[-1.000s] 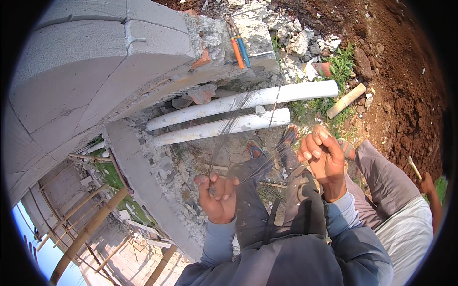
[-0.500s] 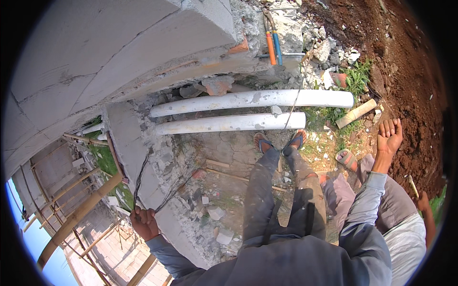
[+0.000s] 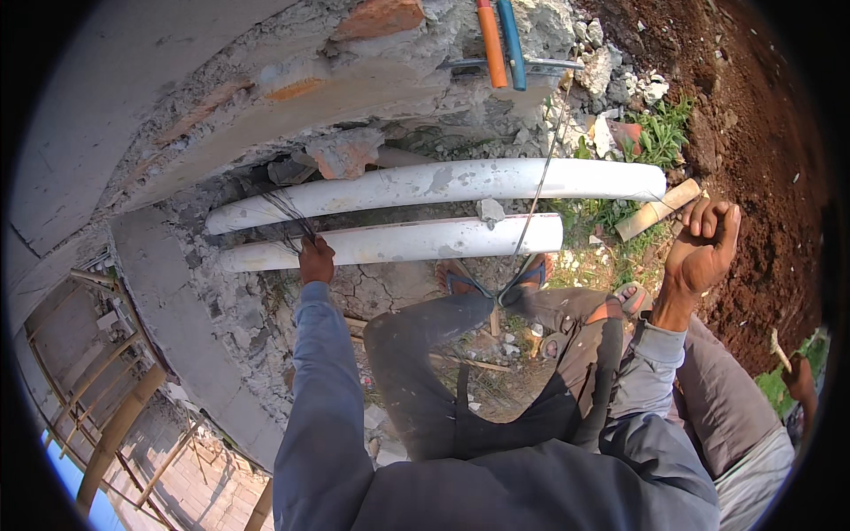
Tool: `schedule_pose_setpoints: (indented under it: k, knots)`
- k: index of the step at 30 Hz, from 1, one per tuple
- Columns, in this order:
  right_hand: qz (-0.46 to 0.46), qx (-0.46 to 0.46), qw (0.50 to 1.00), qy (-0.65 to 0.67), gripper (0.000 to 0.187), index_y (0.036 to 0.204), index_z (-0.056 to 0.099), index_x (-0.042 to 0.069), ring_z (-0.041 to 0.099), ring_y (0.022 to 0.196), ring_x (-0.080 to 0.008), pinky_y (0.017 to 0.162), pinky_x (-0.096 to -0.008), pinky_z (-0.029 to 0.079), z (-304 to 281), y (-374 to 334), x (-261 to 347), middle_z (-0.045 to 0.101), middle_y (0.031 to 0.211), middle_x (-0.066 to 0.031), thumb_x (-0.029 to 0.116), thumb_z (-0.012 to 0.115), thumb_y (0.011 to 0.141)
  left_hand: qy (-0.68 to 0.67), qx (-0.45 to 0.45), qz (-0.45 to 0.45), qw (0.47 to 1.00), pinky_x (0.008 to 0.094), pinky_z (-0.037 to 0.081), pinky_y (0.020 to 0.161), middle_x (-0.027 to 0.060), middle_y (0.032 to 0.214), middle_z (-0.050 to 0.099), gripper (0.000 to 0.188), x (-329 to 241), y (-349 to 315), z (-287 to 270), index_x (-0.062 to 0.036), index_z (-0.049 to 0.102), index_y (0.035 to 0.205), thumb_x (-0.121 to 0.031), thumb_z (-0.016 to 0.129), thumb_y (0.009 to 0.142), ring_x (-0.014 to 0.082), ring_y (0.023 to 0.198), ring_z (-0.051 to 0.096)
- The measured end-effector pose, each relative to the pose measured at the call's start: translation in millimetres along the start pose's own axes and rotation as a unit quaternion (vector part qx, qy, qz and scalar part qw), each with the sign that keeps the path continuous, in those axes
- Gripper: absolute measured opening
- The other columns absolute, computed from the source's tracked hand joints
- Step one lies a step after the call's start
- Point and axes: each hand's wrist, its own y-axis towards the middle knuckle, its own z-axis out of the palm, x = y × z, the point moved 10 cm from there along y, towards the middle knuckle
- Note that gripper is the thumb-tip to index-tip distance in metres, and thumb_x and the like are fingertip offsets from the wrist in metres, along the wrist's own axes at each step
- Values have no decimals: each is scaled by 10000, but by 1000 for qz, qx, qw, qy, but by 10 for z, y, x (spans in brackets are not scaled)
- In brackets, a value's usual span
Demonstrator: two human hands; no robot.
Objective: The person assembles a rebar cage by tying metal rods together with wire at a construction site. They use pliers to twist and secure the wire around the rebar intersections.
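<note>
My left hand is closed around a loose bundle of thin dark wires. The wires fan out across two white pipes, at the left part of the near pipe and up toward the far pipe. On the right, my right hand is raised in a fist beside a short bamboo piece. Its curled fingers hide whatever may be inside them.
Cutters with orange and blue handles lie on the rubble ahead. A thin rod slants across the pipes toward my feet. Red soil lies right. Another person's hand holds a wooden handle. Bamboo poles stand lower left.
My left hand has swung forward and right with the wires, from beside the concrete ledge to the pipes. My right hand has come slightly nearer. My knees are more bent and the cutters look closer.
</note>
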Motion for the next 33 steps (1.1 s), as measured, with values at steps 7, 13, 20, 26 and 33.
schedule_pose_setpoints:
  k: [7, 13, 20, 26, 33]
  knots:
    - [-5, 114, 979, 167, 240, 871, 586, 18, 330, 552, -99, 568, -268, 298, -61, 393, -453, 345, 578, 27, 206, 493, 989, -72, -140, 36, 987, 497, 465, 827, 305, 1001, 626, 517, -270, -35, 622, 120, 472, 1231, -329, 508, 977, 450, 928, 595]
    - [-92, 164, 968, 167, 280, 876, 607, 10, 321, 547, -98, 562, -273, 298, 57, 449, -836, 340, 578, 29, 219, 464, 995, -162, -170, 89, 968, 416, 437, 688, 196, 843, 613, 436, -609, 20, 604, 52, 553, 1098, -364, 458, 1009, 306, 731, 569]
    - [-109, 113, 984, 87, 260, 930, 589, 12, 313, 560, -82, 568, -260, 302, -85, 309, -1682, 299, 602, 37, 220, 452, 1008, -259, -203, 82, 941, 356, 354, 590, 86, 689, 490, 433, -514, 114, 544, 34, 551, 961, -386, 456, 1007, 165, 637, 437]
    - [-159, 65, 967, -186, 186, 913, 598, 28, 353, 580, -68, 553, -227, 305, -116, 189, -2231, 467, 667, 10, 151, 493, 1005, -374, -162, 41, 912, 351, 370, 548, 59, 615, 499, 471, -262, 136, 444, 15, 560, 984, -428, 403, 1003, 177, 560, 461]
    - [-190, 252, 839, -443, 208, 845, 558, 12, 537, 604, -265, 590, -359, 421, 395, -461, -2870, 549, 658, -152, 185, 552, 959, -164, -157, 74, 971, 429, 486, 736, 159, 750, 683, 481, -529, 213, 710, 19, 579, 928, -449, 476, 966, 358, 768, 662]
